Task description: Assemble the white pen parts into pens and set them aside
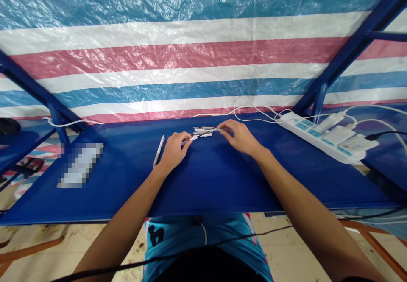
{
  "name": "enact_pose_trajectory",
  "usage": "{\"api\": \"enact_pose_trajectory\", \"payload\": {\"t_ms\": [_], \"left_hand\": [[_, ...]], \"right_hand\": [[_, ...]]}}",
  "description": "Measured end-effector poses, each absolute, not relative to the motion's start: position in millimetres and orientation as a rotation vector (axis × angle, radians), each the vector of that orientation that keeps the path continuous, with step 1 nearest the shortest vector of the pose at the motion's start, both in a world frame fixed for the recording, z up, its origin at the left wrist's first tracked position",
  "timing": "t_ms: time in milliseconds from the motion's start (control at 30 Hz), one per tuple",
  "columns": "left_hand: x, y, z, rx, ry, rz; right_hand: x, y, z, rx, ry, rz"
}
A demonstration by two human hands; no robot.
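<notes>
Blue tabletop (203,188) leaves open room toward its front edge, with a power strip (318,138) off right. The left hand (174,150) curls, pinching white pens (202,132) bunched mid-table; the right hand (240,137) pinches their other ends. A loose pen (158,150) lies just beside the left hand.

A cluster of pens (202,132) lay on the table top (210,188) at centre frame, between the left hand (174,151) and the right hand (241,137), and a single pen (158,151) lay just left of the left hand. A power strip (318,138) lay on the table top at right of frame, with three plug chargers (338,134) seated in it and white cables (251,111) running along the far edge. A pixelated patch (80,165) covered part of the table top at left of frame, and a striped tarpaulin (190,57) hung behind the table across the upper frame.
</notes>
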State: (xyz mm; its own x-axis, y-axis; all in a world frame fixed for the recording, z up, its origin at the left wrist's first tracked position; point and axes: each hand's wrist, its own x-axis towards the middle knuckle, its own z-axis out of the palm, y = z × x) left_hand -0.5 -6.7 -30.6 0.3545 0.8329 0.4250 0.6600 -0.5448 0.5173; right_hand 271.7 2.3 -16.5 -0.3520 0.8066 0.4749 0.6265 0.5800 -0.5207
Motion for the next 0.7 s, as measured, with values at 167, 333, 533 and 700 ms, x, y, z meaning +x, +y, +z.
{"api": "enact_pose_trajectory", "payload": {"t_ms": [167,333,533,700], "left_hand": [[-0.9,-6.4,-31.3,2.366,1.332,0.978],[-1.0,-6.0,-30.9,2.362,1.327,0.970],[-0.9,-5.3,-31.8,2.372,1.323,0.951],[-1.4,-5.5,-32.0,2.369,1.325,0.960]], "right_hand": [[269.2,0.3,-14.4,-1.134,-2.104,0.342],[267.5,-1.6,-13.1,-1.135,-2.119,0.342],[267.3,-1.8,-14.4,-1.130,-2.140,0.339],[267.5,-2.8,-12.5,-1.111,-2.138,0.326]]}}
